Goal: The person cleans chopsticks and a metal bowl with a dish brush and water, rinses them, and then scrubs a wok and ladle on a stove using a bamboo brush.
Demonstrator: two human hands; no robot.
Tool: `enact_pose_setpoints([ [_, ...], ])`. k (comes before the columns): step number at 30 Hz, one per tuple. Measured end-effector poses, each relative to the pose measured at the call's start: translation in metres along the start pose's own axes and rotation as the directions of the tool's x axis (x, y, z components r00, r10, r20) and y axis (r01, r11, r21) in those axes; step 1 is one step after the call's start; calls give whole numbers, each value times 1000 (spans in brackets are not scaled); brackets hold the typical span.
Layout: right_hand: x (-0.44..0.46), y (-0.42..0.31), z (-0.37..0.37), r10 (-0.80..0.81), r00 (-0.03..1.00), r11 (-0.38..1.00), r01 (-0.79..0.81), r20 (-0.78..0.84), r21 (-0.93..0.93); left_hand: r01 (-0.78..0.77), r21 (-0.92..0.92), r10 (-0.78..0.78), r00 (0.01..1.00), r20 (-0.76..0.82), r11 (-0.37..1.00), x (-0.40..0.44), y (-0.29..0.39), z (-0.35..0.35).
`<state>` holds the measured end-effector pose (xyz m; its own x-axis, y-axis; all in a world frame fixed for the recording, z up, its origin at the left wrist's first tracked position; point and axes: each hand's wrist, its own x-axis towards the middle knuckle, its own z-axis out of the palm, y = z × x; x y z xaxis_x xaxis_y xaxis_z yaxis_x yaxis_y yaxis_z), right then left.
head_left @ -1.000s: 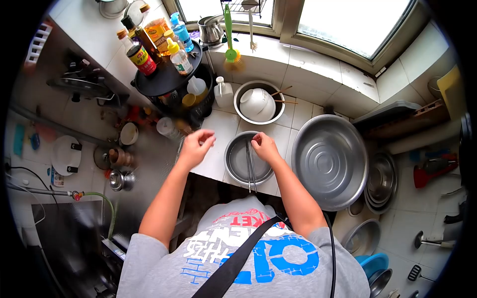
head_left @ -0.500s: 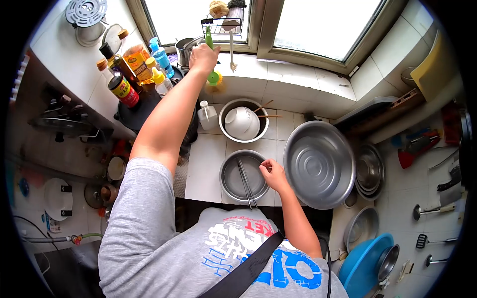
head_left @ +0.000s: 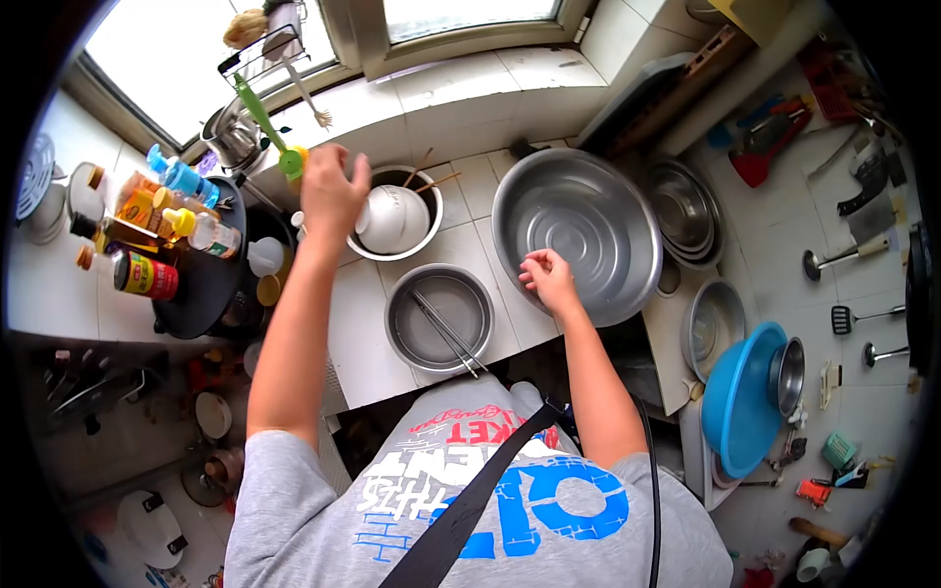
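My left hand (head_left: pixel 333 191) is raised over the left side of the counter, its thumb apart from the fingers and nothing held. Close by, a green-handled dish brush (head_left: pixel 263 116) hangs from the wire rack (head_left: pixel 257 61) at the window. Below that hand stands a pot (head_left: pixel 437 223) with white bowls (head_left: pixel 393 220) and wooden chopsticks (head_left: pixel 438 182) in it. My right hand (head_left: pixel 551 280) hovers over the near left side of the large metal basin (head_left: pixel 598 230), fingers curled in with nothing visible in them. Metal chopsticks (head_left: pixel 443 331) lean in a round grey pan (head_left: pixel 412 343).
Several sauce and soap bottles (head_left: pixel 147 275) crowd the left corner. A metal pot (head_left: pixel 231 137) stands by the window. Nested metal bowls (head_left: pixel 681 211) and a blue basin (head_left: pixel 742 402) are on the right. Ladles and a spatula (head_left: pixel 843 318) hang on the right wall.
My left hand has let go of the green dish brush and come down toward me; the brush now hangs on the rack. My right hand has moved from the pan's rim to over the large basin.
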<state>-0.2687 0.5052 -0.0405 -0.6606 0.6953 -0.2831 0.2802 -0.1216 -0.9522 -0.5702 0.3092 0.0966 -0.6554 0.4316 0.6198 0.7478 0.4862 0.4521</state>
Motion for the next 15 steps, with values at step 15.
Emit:
enact_pose_setpoints([
  [15, 129, 123, -151, 512, 822, 848, -439, -248, 295, 995, -69, -383, 37, 923, -70, -168, 201, 248],
])
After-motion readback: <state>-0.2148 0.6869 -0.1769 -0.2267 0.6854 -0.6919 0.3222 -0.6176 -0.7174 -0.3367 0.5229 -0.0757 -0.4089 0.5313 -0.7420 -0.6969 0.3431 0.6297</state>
